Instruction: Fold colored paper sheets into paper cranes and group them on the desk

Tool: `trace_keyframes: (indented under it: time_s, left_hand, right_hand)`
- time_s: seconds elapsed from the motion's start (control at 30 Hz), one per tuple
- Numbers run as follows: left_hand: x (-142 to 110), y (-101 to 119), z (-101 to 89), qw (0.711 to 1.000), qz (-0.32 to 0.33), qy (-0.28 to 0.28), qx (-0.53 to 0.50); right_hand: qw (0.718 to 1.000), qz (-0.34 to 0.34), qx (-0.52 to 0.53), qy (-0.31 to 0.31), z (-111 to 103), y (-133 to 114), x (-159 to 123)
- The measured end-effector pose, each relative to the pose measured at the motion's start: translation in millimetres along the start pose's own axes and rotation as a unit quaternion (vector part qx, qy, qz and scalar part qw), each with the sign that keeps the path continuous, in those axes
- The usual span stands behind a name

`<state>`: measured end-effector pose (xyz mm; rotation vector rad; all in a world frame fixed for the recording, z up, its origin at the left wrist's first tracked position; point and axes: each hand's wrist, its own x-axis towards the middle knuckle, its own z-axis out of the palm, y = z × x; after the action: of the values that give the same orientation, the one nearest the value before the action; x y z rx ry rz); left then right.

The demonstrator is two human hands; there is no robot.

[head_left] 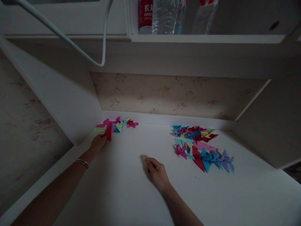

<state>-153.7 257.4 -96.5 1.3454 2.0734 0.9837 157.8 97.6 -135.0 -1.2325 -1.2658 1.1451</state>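
Observation:
My left hand [98,142] is closed on a red folded-paper piece [108,131] at the left of the white desktop. Just beyond it lies a loose group of colourful folded papers [119,125] in pink, green, blue and red. My right hand [157,172] rests near the middle of the desk with its fingers curled; whether anything small is in them is hidden. To its right, two rows of folded papers lie on the desk. The back row [194,133] mixes blue, red and yellow pieces. Blue and purple pieces [213,158] stand out in the front row.
Above the desk runs a white shelf [207,38] holding clear plastic bottles [164,17] and a red-labelled one [145,15]. A bent white tube [70,47] hangs in from the upper left. Side panels [261,122] and a flower-patterned back wall [164,94] enclose the desk.

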Motion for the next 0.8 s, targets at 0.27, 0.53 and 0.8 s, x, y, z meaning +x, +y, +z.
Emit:
trace_keyframes:
  time_s: [0.27,0.53,0.8]
  left_hand:
    - [-58.5,27.3,-6.2,0.971,0.044,0.006,-0.236]
    - [-159.7,69.5,43.3,0.871,0.026,-0.235,-0.432]
    - [-194.6,60.2,99.3,0.869,0.057,-0.356,-0.339]
  right_hand:
    - [0.996,0.040,0.079,0.000,1.5,3.6,1.6]
    - [0.954,0.045,0.292,0.058,-11.0,-10.9,8.6]
    - [0.938,0.020,0.342,0.045,-12.9,-13.8,12.2]
